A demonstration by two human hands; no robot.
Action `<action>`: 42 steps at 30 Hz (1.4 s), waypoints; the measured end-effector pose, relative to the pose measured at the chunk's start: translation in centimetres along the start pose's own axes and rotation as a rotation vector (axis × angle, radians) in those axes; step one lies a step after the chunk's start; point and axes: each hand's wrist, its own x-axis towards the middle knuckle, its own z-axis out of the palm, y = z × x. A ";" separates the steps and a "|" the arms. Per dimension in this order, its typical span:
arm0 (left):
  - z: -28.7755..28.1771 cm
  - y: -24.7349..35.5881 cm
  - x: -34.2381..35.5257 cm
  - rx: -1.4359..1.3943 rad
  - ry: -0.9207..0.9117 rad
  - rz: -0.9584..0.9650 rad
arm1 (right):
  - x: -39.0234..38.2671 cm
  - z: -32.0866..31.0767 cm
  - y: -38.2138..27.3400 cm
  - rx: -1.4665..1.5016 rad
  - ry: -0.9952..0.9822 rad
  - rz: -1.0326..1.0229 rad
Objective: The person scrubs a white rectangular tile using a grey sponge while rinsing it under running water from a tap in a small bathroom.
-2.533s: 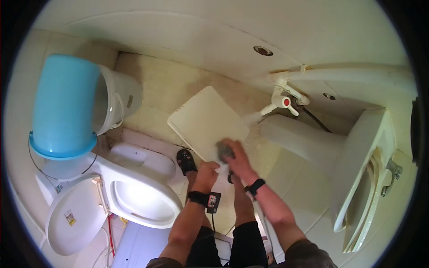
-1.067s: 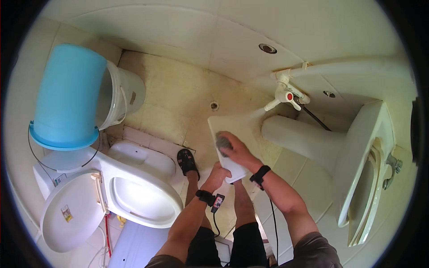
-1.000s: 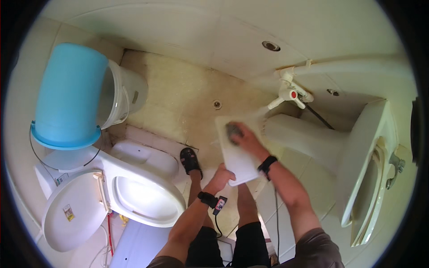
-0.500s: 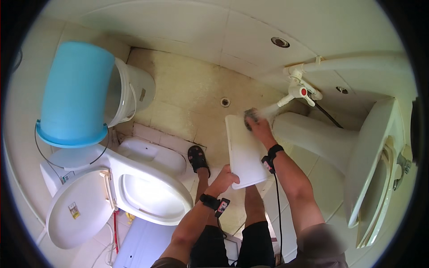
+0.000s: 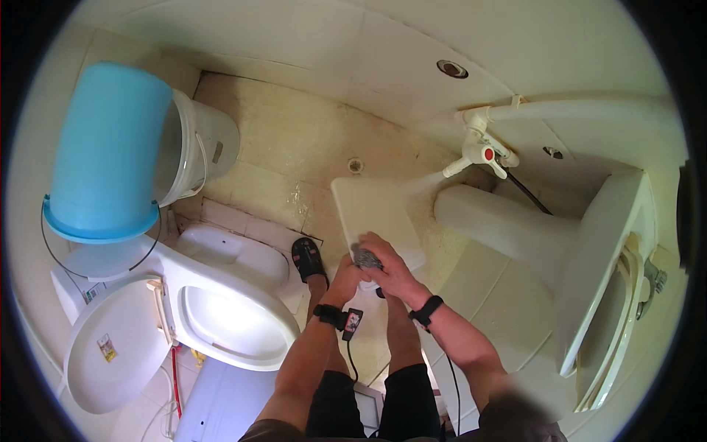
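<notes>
A flat white rectangular slab with rounded corners (image 5: 377, 210) is tilted in front of my legs. My left hand (image 5: 343, 281) is closed on its near end. In my right hand (image 5: 394, 274) is a grey steel wool scrubber (image 5: 366, 257), pressed against the slab's near end right beside my left hand. Beyond the slab, a white tap with a red-capped handle (image 5: 475, 155) is running. Its water spray (image 5: 425, 183) heads left toward the far part of the slab. My hands partly hide the near edge.
A blue bucket (image 5: 110, 147) leans over a white bucket (image 5: 217, 140) at the left. Below them is a toilet with its lid raised (image 5: 243, 317). A pedestal washbasin (image 5: 604, 272) stands at the right. A floor drain (image 5: 356, 165) lies beyond the slab.
My right hand has brought the scrubber from the far end, near the water, back to the near end beside my left hand. The slab has turned and shifted left.
</notes>
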 end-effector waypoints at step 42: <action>8.6 9.6 -6.9 0.110 0.311 0.137 | -8.0 -5.3 -2.4 0.847 0.919 0.735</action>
